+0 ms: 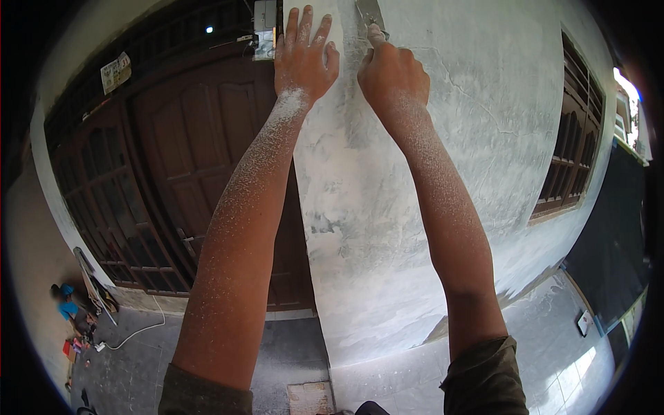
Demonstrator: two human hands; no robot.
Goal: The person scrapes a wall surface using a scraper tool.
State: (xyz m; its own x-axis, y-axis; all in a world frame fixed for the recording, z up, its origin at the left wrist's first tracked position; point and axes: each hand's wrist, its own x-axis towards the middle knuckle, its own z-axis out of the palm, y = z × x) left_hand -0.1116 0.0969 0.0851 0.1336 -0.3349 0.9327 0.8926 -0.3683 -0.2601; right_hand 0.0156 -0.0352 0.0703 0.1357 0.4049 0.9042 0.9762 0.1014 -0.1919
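Both my arms reach up against a grey-white plastered wall (387, 207) and are dusted with white powder. My left hand (304, 59) lies flat on the wall near its left edge, fingers spread, holding nothing. My right hand (393, 76) is closed around a metal scraper (370, 14), whose blade presses on the wall at the top of the view. Most of the tool is hidden by my fingers.
A dark brown wooden door (200, 152) stands left of the wall. A brown louvred window (574, 152) is on the right. Tools, a blue object and a white cable (138, 330) lie on the floor at lower left. Pale floor tiles (553, 346) lie at lower right.
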